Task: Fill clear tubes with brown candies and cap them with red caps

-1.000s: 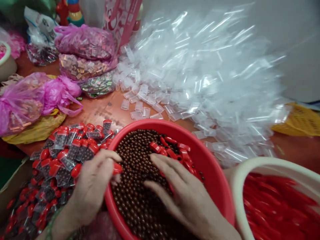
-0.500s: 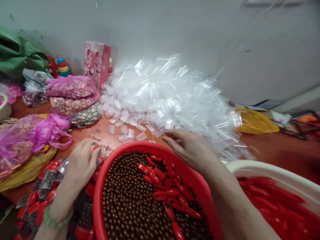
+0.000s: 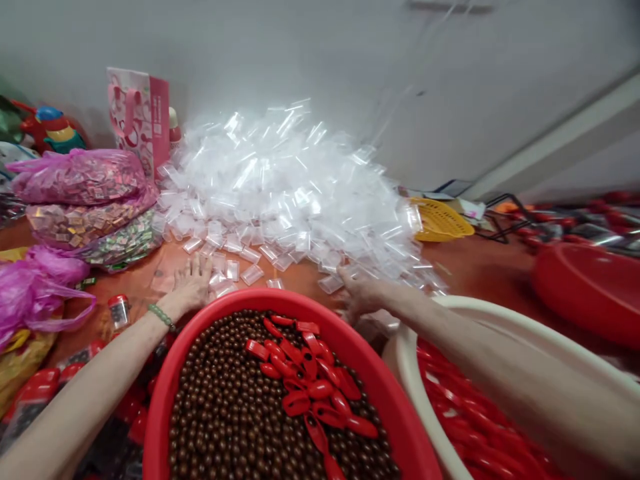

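A red tub stands in front of me, full of brown balls, with red plastic pieces lying on them. Behind it is a large heap of clear plastic cases. My left hand, fingers spread, rests at the near left edge of the loose cases and holds nothing I can see. Past the tub's right rim, my right hand reaches to the near edge of the heap; its fingers are apart and partly blurred, near a few cases.
Filled red-capped containers lie at left, below pink bags. A cream tub of red pieces is at right, near a yellow basket and a red basin. A pink paper bag stands behind.
The view has turned right. My left hand has moved from above the filled containers forward to the loose cases. My right hand has come lower, beside the tub's far right rim.
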